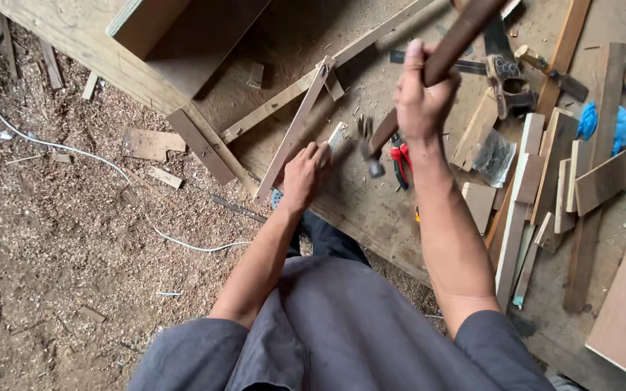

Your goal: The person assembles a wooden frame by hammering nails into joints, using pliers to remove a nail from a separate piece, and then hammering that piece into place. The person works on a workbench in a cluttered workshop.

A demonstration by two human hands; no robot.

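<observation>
1. Soft, even daylight; nothing glares.
2. Deep shadow fills the open wooden box (182, 36) at the far side.
3. The hammer (429, 72) is motion-blurred.
4. Edges bend slightly.

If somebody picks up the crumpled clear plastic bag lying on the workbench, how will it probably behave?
The crumpled clear plastic bag looks thin and creased, so it is probably floppy and light. Small dark items seem to be inside, so they may shift or spill. Lying flat among wooden offcuts, it is unlikely to roll.

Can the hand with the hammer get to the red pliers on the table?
Probably yes. The red pliers lie in the open on the workbench, just below the right hand, with nothing over them. But that hand is full: its fingers grip the hammer.
</observation>
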